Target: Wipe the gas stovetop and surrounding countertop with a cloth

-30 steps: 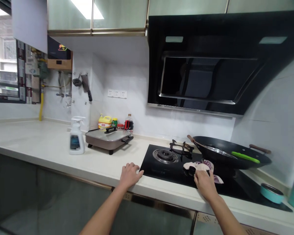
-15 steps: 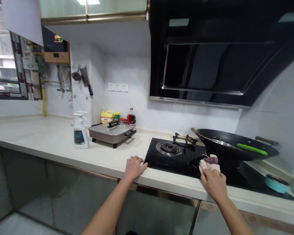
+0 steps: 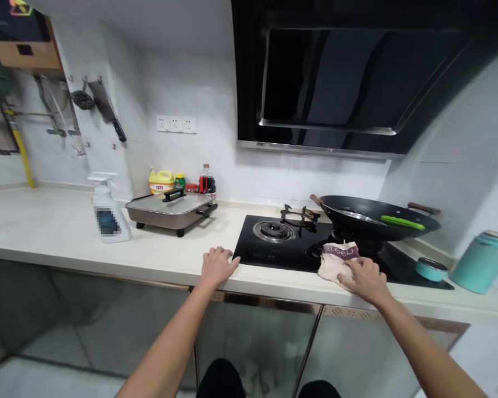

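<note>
A pale cloth (image 3: 334,266) with a purple printed band lies partly spread over the front edge of the black gas stove (image 3: 249,249) and the counter. My right hand (image 3: 366,281) has its thumb and fingers closed on the cloth's right side. My left hand (image 3: 218,266) rests on the counter's front edge by the stove's left corner, fingers apart and holding nothing. Behind the cloth, a large black wok (image 3: 336,213) with wooden handles sits on the right burner, a green-handled utensil (image 3: 402,223) lying across it.
A spray bottle (image 3: 110,215) and a lidded electric pan (image 3: 161,218) stand on the counter (image 3: 50,221) to the left. The left burner (image 3: 274,231) is uncovered, its pan support (image 3: 301,215) set behind it. At right are a turquoise bowl (image 3: 431,271) and a turquoise canister (image 3: 481,262).
The cloth has gone from bunched under my right hand to more spread out, with my hand now at its right side. My left hand stays on the counter edge. The view has tilted and shifted right.
</note>
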The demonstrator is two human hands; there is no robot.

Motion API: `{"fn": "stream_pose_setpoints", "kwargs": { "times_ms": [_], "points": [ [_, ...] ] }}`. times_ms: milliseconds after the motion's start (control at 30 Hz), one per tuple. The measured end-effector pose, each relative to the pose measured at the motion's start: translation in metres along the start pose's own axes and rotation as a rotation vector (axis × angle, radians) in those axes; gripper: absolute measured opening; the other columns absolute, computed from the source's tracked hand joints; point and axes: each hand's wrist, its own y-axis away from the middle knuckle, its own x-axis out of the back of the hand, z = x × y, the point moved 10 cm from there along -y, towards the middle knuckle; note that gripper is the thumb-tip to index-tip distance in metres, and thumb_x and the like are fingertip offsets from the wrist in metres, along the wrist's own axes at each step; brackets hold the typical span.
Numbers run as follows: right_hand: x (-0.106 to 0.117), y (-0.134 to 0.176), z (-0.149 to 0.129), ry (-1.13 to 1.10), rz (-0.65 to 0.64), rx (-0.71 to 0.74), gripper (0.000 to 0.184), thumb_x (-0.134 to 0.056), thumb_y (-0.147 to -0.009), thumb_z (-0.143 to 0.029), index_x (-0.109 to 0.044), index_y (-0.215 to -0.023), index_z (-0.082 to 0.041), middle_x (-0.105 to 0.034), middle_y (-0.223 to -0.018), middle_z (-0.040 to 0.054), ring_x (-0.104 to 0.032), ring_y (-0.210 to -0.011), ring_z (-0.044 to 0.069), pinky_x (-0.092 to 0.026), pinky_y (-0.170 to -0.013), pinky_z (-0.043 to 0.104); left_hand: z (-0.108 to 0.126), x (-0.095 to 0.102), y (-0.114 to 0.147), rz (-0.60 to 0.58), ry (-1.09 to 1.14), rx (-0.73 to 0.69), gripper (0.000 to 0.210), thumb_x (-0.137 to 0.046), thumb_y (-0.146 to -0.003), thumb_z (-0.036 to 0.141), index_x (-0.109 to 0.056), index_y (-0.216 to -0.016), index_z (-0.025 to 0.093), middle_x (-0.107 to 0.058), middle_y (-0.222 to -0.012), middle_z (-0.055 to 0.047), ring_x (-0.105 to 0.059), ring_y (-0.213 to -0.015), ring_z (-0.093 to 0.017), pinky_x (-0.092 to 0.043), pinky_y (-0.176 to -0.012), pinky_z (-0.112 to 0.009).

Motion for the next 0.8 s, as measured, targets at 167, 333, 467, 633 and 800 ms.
{"fn": "stream_pose_setpoints", "kwargs": {
  "times_ms": [167, 333, 467, 633, 800],
  "points": [
    [0.008, 0.018, -0.038, -0.087, 0.009, -0.014, 0.053, -0.054, -0.09, -0.056, -0.065, -0.132, -0.027, -0.045, -0.148, 0.016, -0.047, -0.122, 0.039, -0.044, -0.093, 0.051, 0.002, 0.001, -0.001, 0.006, -0.008, 0.002, 0.046, -0.051, -0.097, 0.056, -0.076, -0.116, 0.023, -0.069, -0.126, -0.013, -0.054, -0.121, -0.033, -0.036, -0.104, -0.047],
    [0.019, 0.034, -0.146, -0.205, -0.072, 0.193, 0.046, -0.057, -0.09, -0.051, -0.067, -0.129, -0.029, -0.052, -0.143, 0.0133, -0.046, -0.121, 0.035, -0.043, -0.093, 0.045, 0.002, 0.001, -0.002, 0.012, -0.015, 0.007, 0.046, -0.05, -0.097, 0.056, -0.076, -0.115, 0.023, -0.069, -0.126, -0.013, -0.054, -0.12, -0.033, -0.036, -0.103, -0.047],
    [0.022, 0.042, -0.259, -0.27, -0.109, 0.393, 0.047, -0.058, -0.092, -0.056, -0.064, -0.132, -0.034, -0.052, -0.147, 0.009, -0.043, -0.128, 0.034, -0.038, -0.102, 0.049, 0.001, 0.003, -0.001, 0.007, -0.03, 0.001, 0.046, -0.049, -0.098, 0.056, -0.076, -0.115, 0.024, -0.069, -0.126, -0.013, -0.055, -0.12, -0.033, -0.037, -0.102, -0.047],
    [0.022, 0.044, -0.345, -0.32, -0.117, 0.548, 0.05, -0.056, -0.093, -0.06, -0.058, -0.139, -0.041, -0.049, -0.155, 0.0025, -0.044, -0.129, 0.032, -0.036, -0.104, 0.05, -0.002, 0.007, 0.001, -0.02, -0.062, -0.019, 0.04, -0.041, -0.103, 0.04, -0.075, -0.119, 0.026, -0.07, -0.127, -0.01, -0.057, -0.118, -0.029, -0.04, -0.098, -0.042],
    [0.023, 0.029, -0.308, -0.293, -0.073, 0.477, 0.038, -0.053, -0.095, -0.051, -0.065, -0.125, -0.031, -0.06, -0.142, 0.0056, -0.046, -0.129, 0.029, -0.035, -0.103, 0.049, -0.003, 0.008, 0.0, -0.015, -0.064, -0.009, 0.043, -0.039, -0.104, 0.044, -0.077, -0.113, 0.025, -0.071, -0.125, -0.01, -0.059, -0.117, -0.029, -0.041, -0.098, -0.042]
  ]
}}
